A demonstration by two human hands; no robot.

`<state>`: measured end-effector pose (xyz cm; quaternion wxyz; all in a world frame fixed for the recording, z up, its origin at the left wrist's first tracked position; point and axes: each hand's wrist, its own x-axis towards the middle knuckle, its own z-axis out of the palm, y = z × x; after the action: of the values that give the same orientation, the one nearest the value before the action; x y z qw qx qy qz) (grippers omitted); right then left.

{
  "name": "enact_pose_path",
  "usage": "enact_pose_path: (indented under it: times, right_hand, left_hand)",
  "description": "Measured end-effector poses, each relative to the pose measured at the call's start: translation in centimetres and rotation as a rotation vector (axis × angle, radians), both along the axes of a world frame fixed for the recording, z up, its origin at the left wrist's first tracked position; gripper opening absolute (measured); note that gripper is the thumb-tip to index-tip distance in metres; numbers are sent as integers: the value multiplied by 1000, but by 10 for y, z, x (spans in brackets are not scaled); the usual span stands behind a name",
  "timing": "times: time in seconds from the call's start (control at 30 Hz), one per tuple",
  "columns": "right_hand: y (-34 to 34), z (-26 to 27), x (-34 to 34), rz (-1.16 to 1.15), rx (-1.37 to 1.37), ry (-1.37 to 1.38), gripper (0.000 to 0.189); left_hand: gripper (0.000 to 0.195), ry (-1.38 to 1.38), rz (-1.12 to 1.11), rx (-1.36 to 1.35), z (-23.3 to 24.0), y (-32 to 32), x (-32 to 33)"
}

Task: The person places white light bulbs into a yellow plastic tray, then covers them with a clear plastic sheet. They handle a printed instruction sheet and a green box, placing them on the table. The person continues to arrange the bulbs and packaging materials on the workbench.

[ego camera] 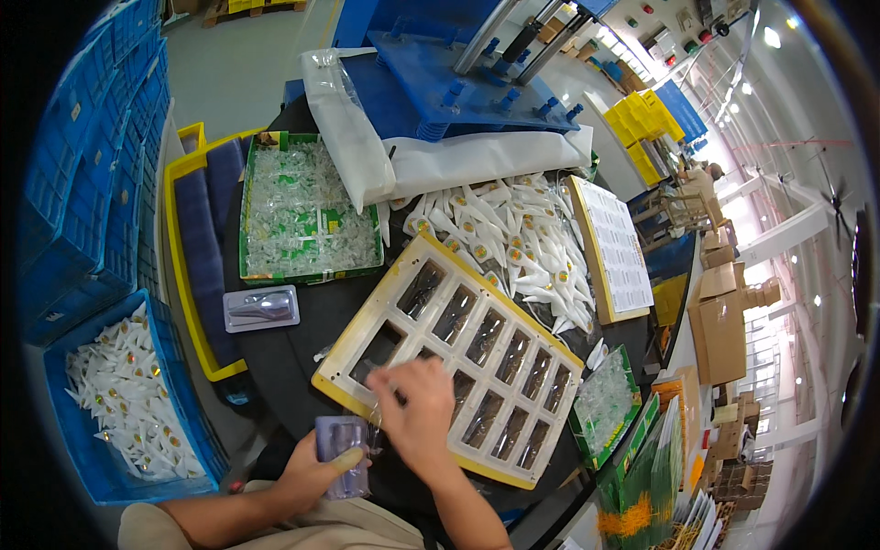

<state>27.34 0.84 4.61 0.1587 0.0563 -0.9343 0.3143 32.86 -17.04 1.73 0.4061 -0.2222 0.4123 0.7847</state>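
Note:
My left hand point(306, 471) grips a stack of clear, violet-tinted plastic blister shells point(346, 440) low in front of me, thumb across its face. My right hand point(416, 405) is over the near left part of a white, yellow-edged frame point(504, 387) with two rows of rectangular openings. Its fingers are bent and slightly blurred; whether they pinch something is unclear. Clear plastic lies in most openings, such as the one holding a clear shell point(486, 337). The frame rests tilted on a black round table point(309, 364).
White pointed pieces with round stickers point(509, 240) are heaped behind the frame. Boxes of clear plastic parts point(313, 206) point(605, 409) flank it. A filled blister point(261, 309) lies left. A blue press point(474, 82) stands behind. Blue crates point(96, 165) and a blue bin point(165, 330) stand left.

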Motion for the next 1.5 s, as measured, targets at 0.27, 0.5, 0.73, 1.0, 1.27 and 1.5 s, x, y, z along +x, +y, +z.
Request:
enact_pose_path:
  times: [0.27, 0.5, 0.73, 1.0, 1.27, 1.5]
  right_hand:
    - [47, -14, -37, -284, 163, 134, 17]
    - [180, -15, -96, -528, 221, 59, 15]
    - [227, -31, -155, -386, 500, -642, 15]
    - [192, -17, -109, -301, 281, -109, 22]
    - [106, -12, -64, -4, 351, 73, 28]
    - [178, -42, -192, -291, 435, -66, 18]
  left_hand:
    - [50, 2019, -602, -597, -16, 17, -11]
    - [53, 2306, -1019, -471, -54, 51, -8]
    - [38, 2206, -273, -574, -15, 66, -124]
    - [15, 2113, -761, -941, -11, 135, -344]
    - [17, 2193, -947, -810, -26, 147, -379]
    - [16, 2169, -514, -873, 26, 137, -342]
